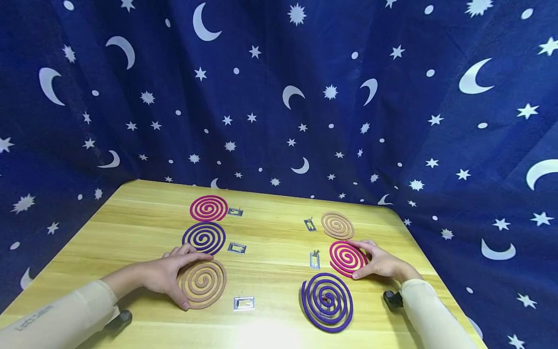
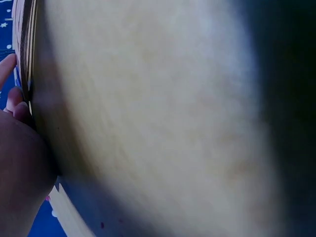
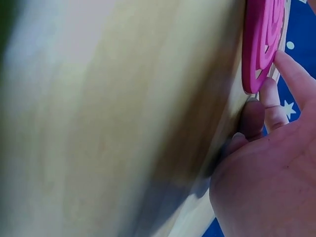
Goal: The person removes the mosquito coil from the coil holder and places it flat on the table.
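In the head view, my left hand (image 1: 167, 274) spans a tan mosquito coil (image 1: 205, 285) at the lower left, thumb at its near edge and index finger along its far edge. Opposite, my right hand (image 1: 381, 261) grips a pink mosquito coil (image 1: 348, 258) by its rim, thumb below and fingertips above. That pink coil (image 3: 256, 54) also shows edge-on in the right wrist view, fingers (image 3: 294, 74) against it. The left wrist view is mostly blurred tabletop, with part of my left hand (image 2: 22, 153) at its edge.
Beyond the left hand lie a purple coil (image 1: 204, 237) and a pink coil (image 1: 209, 208). Another tan coil (image 1: 337, 225) lies beyond the right hand. Nearer, a purple coil (image 1: 328, 298) sits raised over a metal stand. Several small metal stands, one here (image 1: 243, 303), lie between the columns.
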The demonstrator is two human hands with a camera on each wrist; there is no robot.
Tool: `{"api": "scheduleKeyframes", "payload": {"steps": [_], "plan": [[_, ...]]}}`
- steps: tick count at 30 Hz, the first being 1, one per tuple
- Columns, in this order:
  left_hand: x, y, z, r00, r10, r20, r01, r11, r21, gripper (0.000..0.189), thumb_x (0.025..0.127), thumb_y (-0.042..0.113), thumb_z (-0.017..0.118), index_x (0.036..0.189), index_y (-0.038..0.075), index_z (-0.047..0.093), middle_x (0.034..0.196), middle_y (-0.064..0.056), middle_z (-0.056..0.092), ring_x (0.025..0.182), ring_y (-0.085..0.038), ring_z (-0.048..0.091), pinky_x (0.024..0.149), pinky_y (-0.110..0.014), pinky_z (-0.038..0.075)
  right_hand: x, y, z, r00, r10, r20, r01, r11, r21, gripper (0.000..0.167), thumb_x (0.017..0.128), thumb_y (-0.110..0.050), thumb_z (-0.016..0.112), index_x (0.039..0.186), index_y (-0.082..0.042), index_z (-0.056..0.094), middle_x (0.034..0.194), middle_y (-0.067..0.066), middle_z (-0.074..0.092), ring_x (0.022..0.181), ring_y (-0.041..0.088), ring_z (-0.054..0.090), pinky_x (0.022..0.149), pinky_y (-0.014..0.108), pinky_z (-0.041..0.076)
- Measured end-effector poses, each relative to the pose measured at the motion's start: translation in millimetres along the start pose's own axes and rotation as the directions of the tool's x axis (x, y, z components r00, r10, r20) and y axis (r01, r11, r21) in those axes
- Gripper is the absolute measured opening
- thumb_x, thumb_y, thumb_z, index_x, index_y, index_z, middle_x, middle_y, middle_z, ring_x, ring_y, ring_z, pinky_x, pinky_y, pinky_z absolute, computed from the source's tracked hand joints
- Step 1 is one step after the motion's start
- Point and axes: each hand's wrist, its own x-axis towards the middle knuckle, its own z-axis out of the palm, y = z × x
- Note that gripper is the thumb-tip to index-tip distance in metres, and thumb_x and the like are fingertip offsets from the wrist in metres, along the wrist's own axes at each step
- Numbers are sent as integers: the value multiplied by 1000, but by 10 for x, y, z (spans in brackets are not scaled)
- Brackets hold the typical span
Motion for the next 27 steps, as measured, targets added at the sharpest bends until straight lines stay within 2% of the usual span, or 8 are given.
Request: {"api": "scheduleKeyframes", "payload": {"steps": [8, 13, 16, 23, 27], "plan": [[-5, 8, -7, 1000, -25, 7, 25, 1000, -7, 107, 54, 48, 96, 147, 24, 49, 124, -2, 41, 115, -29, 36, 87, -45, 30, 17, -44, -7, 1000, 12, -1, -12, 1000, 18, 101, 67, -13, 95, 152, -5, 42, 135, 21, 35, 120, 36, 40, 105, 50, 32], [-4, 9, -8, 1000, -26, 10, 26, 1000, -3, 107, 54, 48, 95, 147, 23, 49, 124, -2, 41, 114, -29, 36, 87, -45, 31, 3, -67, 8, 1000, -3, -8, 3, 1000, 15, 102, 66, -13, 95, 152, -4, 42, 136, 23, 34, 122, 38, 38, 107, 56, 29], [-4, 9, -9, 1000, -20, 11, 20, 1000, 2, 107, 54, 49, 95, 147, 23, 48, 124, -3, 41, 114, -29, 36, 87, -45, 31, -15, -73, 18, 1000, -21, -10, 21, 1000, -14, 101, 67, -15, 95, 152, -2, 41, 136, 24, 34, 122, 40, 39, 106, 58, 30], [-12, 20, -21, 1000, -21, 15, 21, 1000, -1, 107, 54, 49, 95, 147, 23, 49, 124, -4, 41, 114, -29, 36, 86, -45, 30, -75, -103, 29, 999, -26, -44, 22, 995, -99, 99, 67, -24, 95, 151, -5, 45, 137, 23, 35, 122, 41, 41, 106, 59, 31], [-7, 25, -24, 999, -28, 17, 28, 1000, 5, 108, 54, 50, 95, 148, 25, 48, 127, -3, 40, 116, -30, 36, 88, -47, 30, -130, -125, 25, 996, -49, -76, 40, 992, -122, 94, 70, -27, 93, 149, -7, 47, 137, 22, 35, 120, 39, 41, 101, 57, 35]]}}
